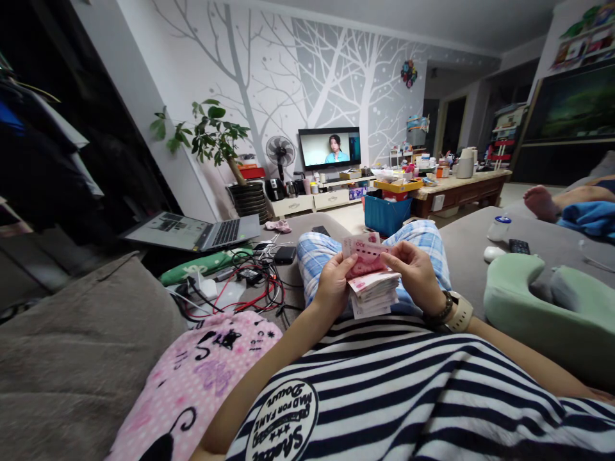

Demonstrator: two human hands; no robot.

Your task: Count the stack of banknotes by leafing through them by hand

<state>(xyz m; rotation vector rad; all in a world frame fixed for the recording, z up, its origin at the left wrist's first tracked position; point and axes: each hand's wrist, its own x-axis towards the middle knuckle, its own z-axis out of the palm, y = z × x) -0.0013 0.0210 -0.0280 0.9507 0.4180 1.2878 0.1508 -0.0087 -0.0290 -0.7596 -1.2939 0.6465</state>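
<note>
A thick bundle of banknotes, pinkish red on top with pale edges, is between my hands over my lap. My left hand grips it from the left, its thumb pressed on the red face. On the right, my right hand pinches the edge of the upper red notes, which stand raised and slightly fanned above the bundle. A watch and a bead bracelet are on the right wrist. Fingers beneath the bundle are hidden.
On my left, a laptop lies open beside tangled cables and a pink blanket. A green neck pillow, a white mouse and another person's foot are at right. A blue bin stands ahead.
</note>
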